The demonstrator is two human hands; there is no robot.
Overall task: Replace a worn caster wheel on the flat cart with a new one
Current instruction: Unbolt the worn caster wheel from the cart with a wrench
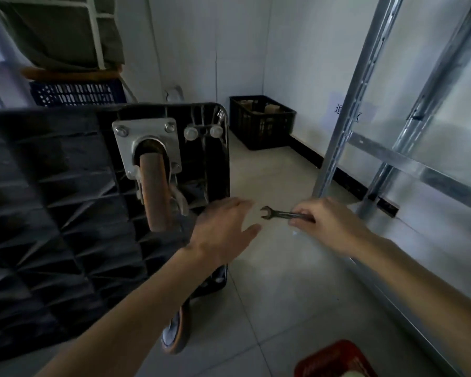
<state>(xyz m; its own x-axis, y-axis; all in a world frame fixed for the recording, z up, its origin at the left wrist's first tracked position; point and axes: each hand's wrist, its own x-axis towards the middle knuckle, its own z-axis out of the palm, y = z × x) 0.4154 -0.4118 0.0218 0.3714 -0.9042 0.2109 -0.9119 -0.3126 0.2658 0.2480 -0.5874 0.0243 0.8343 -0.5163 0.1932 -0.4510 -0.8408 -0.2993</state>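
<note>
Tiled floor beneath upturned cart; beside its caster, right hand pinching wrench, left hand fingers spread, empty.

Beyond the grip, a black crate stands in the far corner on the tiled floor. Right of the grip rises a metal rack. Far left sits a blue crate. Below it lies something red, perhaps a tray.

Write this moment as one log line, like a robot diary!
right hand grips wrench | left hand open beside it | caster bolted on cart
</note>
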